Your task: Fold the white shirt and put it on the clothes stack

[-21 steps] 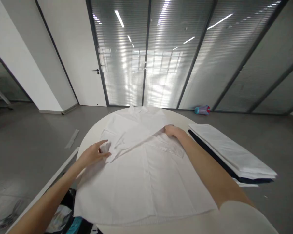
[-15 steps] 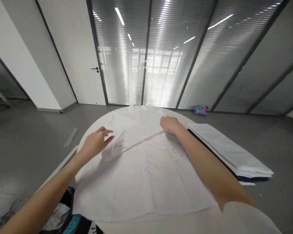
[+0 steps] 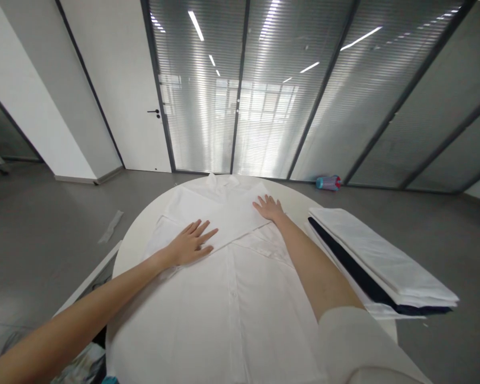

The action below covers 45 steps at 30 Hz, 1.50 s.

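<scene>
A white button-up shirt (image 3: 208,304) lies spread on a round white table (image 3: 300,198), its collar at the far edge and its hem toward me. One sleeve is laid slantwise across the chest. My left hand (image 3: 191,242) rests flat on the cloth at the left, fingers spread. Farther off to the right, my right hand (image 3: 269,207) also lies flat on the shirt near the shoulder, with its fingers apart. Neither hand grips anything. My right forearm covers part of the shirt's right side.
A stack of folded white and dark cloth (image 3: 380,256) lies at the table's right edge. On the floor beyond sits a blue and red striped object (image 3: 328,183). A bag-like bundle (image 3: 84,365) is low at the left. A door (image 3: 144,138) and glass partition stand ahead.
My right hand has opened and let go of the sleeve, now flat on the shirt. My left hand has moved right and down onto the cloth. The sleeve lies flatter.
</scene>
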### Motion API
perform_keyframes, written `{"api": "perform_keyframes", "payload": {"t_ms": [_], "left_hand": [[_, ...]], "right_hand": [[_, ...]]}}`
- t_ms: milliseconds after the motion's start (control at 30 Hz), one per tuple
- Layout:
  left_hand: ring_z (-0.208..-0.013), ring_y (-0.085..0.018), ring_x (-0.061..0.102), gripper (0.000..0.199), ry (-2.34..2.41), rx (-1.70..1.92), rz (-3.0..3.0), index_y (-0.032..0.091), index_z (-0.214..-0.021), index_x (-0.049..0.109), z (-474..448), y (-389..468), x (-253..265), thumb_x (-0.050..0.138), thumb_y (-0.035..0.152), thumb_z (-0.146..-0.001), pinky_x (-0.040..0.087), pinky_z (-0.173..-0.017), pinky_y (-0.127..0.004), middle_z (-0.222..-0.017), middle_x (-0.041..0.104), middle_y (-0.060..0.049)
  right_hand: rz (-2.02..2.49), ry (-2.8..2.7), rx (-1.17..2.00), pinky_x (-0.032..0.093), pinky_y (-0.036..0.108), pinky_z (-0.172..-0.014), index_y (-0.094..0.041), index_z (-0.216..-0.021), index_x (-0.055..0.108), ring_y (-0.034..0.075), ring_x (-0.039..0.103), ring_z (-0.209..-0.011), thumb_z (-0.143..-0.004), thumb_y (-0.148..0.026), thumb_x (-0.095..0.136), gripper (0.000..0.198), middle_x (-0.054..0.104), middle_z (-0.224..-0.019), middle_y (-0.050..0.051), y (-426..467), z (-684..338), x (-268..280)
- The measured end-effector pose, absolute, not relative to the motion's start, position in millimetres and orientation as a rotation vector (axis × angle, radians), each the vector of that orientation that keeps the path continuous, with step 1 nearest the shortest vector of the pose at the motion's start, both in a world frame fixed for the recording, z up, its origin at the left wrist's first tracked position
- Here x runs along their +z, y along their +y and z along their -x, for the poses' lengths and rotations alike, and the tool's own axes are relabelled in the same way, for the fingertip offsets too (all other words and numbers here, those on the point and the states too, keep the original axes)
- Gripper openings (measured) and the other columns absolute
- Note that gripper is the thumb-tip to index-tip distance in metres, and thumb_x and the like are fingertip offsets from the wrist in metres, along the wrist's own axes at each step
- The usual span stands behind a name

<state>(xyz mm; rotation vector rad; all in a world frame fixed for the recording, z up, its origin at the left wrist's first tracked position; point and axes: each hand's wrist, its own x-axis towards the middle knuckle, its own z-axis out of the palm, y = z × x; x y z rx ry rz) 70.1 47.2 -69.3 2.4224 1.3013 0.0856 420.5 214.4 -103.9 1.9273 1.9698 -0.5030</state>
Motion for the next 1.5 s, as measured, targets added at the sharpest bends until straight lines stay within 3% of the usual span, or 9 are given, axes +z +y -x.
{"api": "perform_keyframes", "payload": {"t_ms": [167,333,533,733,833,967,1167,1367,1500], "left_hand": [[-0.151,-0.039,0.018,0.06,1.292,0.091,-2.414,0.038,-0.155,0.035,-73.2,46.4,-62.5,0.04,0.06,-0.099,0.025,-0.118,-0.059,-0.164,0.022,-0.007],[-0.151,-0.038,0.018,0.061,1.29,0.114,-2.407,0.037,-0.155,0.035,-74.8,44.3,-60.1,0.042,0.058,-0.099,0.024,-0.119,-0.058,-0.164,0.024,-0.007],[-0.151,-0.034,0.021,0.061,1.29,0.098,-2.412,0.036,-0.155,0.035,-74.8,42.4,-52.1,0.039,0.06,-0.099,0.022,-0.121,-0.053,-0.164,0.024,-0.005],[-0.152,-0.032,0.021,0.066,1.239,0.043,-2.395,0.032,-0.155,0.036,-75.0,40.2,-40.1,0.038,0.065,-0.098,0.017,-0.123,-0.053,-0.164,0.026,-0.003],[-0.152,-0.031,0.02,0.062,1.241,0.079,-2.397,0.033,-0.155,0.036,-74.0,40.5,-36.5,0.037,0.061,-0.099,0.017,-0.123,-0.053,-0.164,0.026,-0.003],[-0.152,-0.032,0.02,0.059,1.241,0.08,-2.396,0.035,-0.155,0.034,-75.2,34.4,-39.6,0.036,0.059,-0.101,0.019,-0.122,-0.055,-0.164,0.026,-0.003],[-0.151,-0.036,0.018,0.071,1.265,0.105,-2.421,0.035,-0.158,0.025,-82.2,23.1,-52.7,0.044,0.064,-0.096,0.018,-0.121,-0.059,-0.165,0.022,-0.005],[-0.151,-0.04,0.014,0.068,1.254,0.105,-2.412,0.042,-0.158,0.021,-82.9,24.8,-45.6,0.042,0.063,-0.097,0.019,-0.118,-0.064,-0.166,0.016,-0.001],[-0.152,-0.034,0.016,0.064,1.129,0.193,-2.477,0.034,-0.156,0.032,-85.0,33.4,-33.3,0.042,0.059,-0.098,0.013,-0.122,-0.059,-0.163,0.028,-0.003]], "right_hand": [[-2.006,1.935,-0.511,0.006,0.056,-0.121,-0.019,-0.161,0.016,0.03,0.007,-0.154,-0.095,-0.071,0.009,0.085,0.007,-0.168,0.009,231.4,-431.3,-109.0],[-2.122,1.977,-0.396,0.014,0.056,-0.119,-0.012,-0.158,0.027,0.034,0.019,-0.15,-0.099,-0.062,0.009,0.079,0.019,-0.165,0.017,255.4,-425.6,-113.8],[-1.906,2.126,-0.455,0.01,0.053,-0.121,-0.013,-0.158,0.025,0.027,0.012,-0.153,-0.1,-0.062,0.011,0.077,0.015,-0.166,0.013,291.1,-399.3,-138.8],[-1.982,2.086,-0.433,0.008,0.054,-0.121,-0.011,-0.159,0.021,0.027,0.011,-0.153,-0.1,-0.062,0.013,0.079,0.012,-0.166,0.013,311.2,-408.5,-151.9],[-2.003,2.162,-0.343,0.008,0.053,-0.121,-0.01,-0.159,0.023,0.028,0.012,-0.153,-0.101,-0.06,0.01,0.078,0.014,-0.166,0.014,306.0,-406.7,-153.0],[-1.906,2.16,-0.47,0.009,0.052,-0.121,-0.015,-0.157,0.03,0.027,0.015,-0.152,-0.101,-0.061,0.007,0.076,0.02,-0.165,0.012,301.4,-405.0,-150.9],[-2.009,2.097,-0.445,0.008,0.054,-0.121,-0.009,-0.158,0.024,0.029,0.012,-0.153,-0.1,-0.061,0.009,0.079,0.012,-0.166,0.016,291.4,-402.2,-139.2],[-1.901,2.124,-0.613,0.006,0.057,-0.121,-0.016,-0.159,0.025,0.032,0.01,-0.153,-0.098,-0.067,0.01,0.081,0.007,-0.167,0.011,231.1,-387.9,-108.9],[-1.721,2.278,-0.755,0.005,0.056,-0.122,-0.017,-0.16,0.02,0.032,0.005,-0.154,-0.098,-0.068,0.013,0.081,0.003,-0.167,0.01,175.4,-355.0,-75.8]]}}
